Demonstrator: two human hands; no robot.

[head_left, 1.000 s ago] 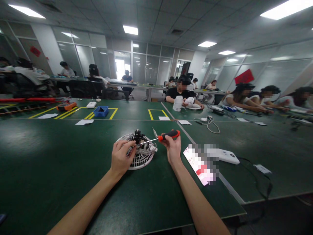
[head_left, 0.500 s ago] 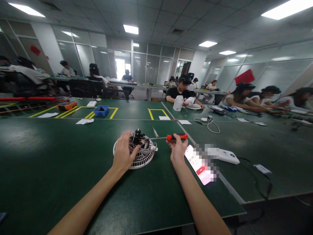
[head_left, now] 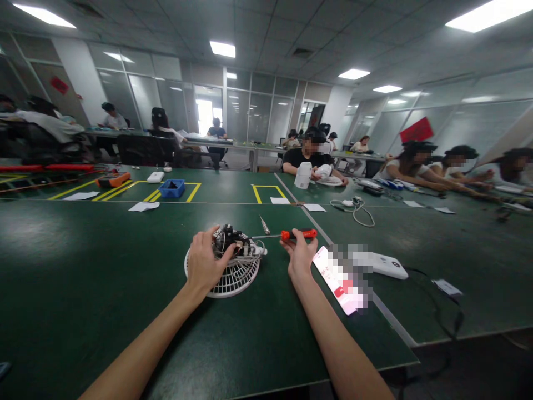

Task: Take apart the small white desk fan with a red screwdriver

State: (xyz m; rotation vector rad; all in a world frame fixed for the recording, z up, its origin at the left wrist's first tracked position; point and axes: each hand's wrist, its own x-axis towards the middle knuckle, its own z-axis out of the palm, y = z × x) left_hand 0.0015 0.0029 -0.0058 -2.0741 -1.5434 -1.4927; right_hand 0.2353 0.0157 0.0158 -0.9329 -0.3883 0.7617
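A white round fan grille [head_left: 233, 278] lies flat on the green table [head_left: 83, 278], with a black motor and wires [head_left: 235, 240] on top of it. My left hand [head_left: 205, 261] grips the grille's left side, thumb against the motor. My right hand [head_left: 300, 255] holds a red-handled screwdriver [head_left: 297, 234] lying level, its thin shaft pointing left toward the motor. A second small screwdriver bit [head_left: 264, 225] lies just behind.
A phone [head_left: 338, 278] and a white device [head_left: 385, 266] with a black cable lie right of my right hand. A blue tray [head_left: 171, 189], paper slips and a white cable [head_left: 358, 211] sit farther back. Several people work at tables behind.
My right hand drew the screwdriver back to the right and lowered it to level. My left hand shifted round the grille, which slid slightly left and toward me.
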